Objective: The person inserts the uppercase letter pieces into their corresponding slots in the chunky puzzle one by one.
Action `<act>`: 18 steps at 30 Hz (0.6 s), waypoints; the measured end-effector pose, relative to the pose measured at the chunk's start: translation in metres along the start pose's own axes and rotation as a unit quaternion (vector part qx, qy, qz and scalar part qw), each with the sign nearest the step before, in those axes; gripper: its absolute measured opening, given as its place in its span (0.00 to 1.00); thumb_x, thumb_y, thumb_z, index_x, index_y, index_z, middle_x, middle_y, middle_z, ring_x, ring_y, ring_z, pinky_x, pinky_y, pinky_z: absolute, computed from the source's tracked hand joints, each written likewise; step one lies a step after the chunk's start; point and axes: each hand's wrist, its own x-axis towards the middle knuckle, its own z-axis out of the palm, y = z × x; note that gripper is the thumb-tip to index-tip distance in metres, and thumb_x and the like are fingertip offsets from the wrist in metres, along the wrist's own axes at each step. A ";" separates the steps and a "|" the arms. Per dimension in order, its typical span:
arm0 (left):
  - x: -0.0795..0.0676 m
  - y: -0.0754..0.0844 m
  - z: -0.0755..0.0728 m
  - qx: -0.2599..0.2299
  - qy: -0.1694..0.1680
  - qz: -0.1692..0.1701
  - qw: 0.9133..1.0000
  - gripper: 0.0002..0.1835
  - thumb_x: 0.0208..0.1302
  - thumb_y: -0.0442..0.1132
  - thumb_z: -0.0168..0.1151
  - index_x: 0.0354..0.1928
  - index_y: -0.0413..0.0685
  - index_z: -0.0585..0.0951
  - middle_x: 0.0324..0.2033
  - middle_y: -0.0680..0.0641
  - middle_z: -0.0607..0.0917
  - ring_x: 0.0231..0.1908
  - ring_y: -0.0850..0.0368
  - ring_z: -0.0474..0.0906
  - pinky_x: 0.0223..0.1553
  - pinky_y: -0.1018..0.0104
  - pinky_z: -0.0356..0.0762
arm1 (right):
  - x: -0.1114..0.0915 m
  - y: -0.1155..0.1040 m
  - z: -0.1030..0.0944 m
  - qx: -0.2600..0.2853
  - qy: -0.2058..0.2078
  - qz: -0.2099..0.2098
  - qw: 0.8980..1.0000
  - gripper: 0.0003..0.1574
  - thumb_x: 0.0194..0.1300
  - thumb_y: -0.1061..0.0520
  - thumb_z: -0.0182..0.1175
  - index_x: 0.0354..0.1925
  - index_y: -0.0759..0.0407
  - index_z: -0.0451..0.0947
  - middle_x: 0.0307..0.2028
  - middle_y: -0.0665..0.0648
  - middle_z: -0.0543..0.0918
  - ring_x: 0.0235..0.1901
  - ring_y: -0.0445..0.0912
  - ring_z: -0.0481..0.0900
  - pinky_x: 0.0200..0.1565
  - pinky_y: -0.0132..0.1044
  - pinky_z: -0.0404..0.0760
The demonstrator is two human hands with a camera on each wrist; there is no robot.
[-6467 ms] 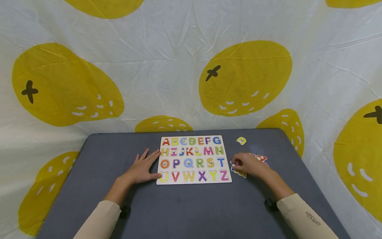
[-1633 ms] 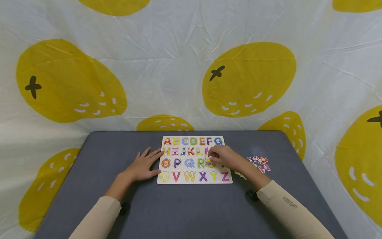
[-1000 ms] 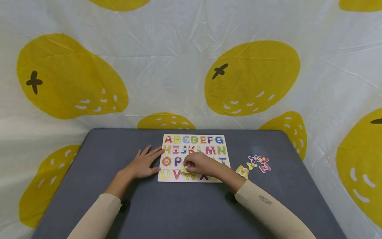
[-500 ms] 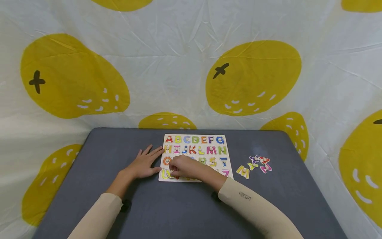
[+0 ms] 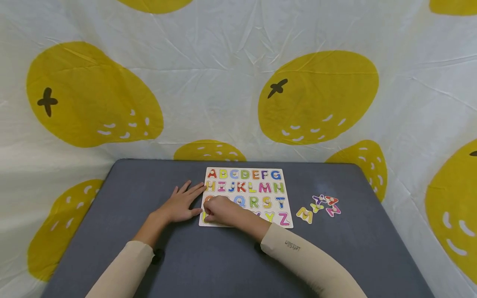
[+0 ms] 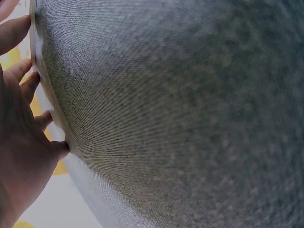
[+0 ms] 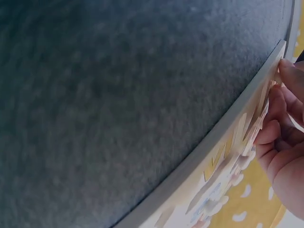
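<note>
A pale wooden alphabet puzzle board lies on the grey table, with knobbed letter pieces in its upper rows. My left hand rests flat at the board's left side, fingers spread, thumb and fingertips touching its edge. Over the lower left corner, my right hand pinches the yellow letter U piece at the U recess. The hand covers most of that piece and several neighbouring letters. In the right wrist view, the right hand's fingertips pinch close to the board's surface; whether the piece sits in its recess is hidden.
Right of the board lie several loose letter pieces: a yellow M- or W-shaped one, a yellow Y, a purple one, a red one and a pink one. A lemon-print cloth hangs behind the table.
The yellow U piece has gone from the table right of the board. My right hand has carried it leftward across the board to the lower left corner. The left hand has stayed put.
</note>
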 end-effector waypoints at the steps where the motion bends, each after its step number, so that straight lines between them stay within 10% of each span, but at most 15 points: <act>1: 0.000 0.000 0.000 0.001 0.000 0.000 1.000 0.42 0.70 0.62 0.57 0.81 0.57 0.60 0.81 0.49 0.60 0.79 0.30 0.48 0.70 0.19 0.46 | 0.000 -0.001 0.000 -0.002 0.000 0.002 1.000 0.15 0.64 0.51 0.72 0.26 0.48 0.76 0.22 0.42 0.72 0.22 0.35 0.68 0.27 0.25 0.62; 18: 0.001 0.004 -0.002 -0.004 -0.005 -0.019 1.000 0.46 0.67 0.67 0.59 0.81 0.57 0.61 0.81 0.49 0.60 0.80 0.31 0.47 0.71 0.20 0.44 | -0.028 0.022 -0.020 0.061 -0.004 0.016 0.998 0.10 0.66 0.49 0.72 0.35 0.51 0.82 0.26 0.44 0.76 0.26 0.34 0.72 0.32 0.26 0.71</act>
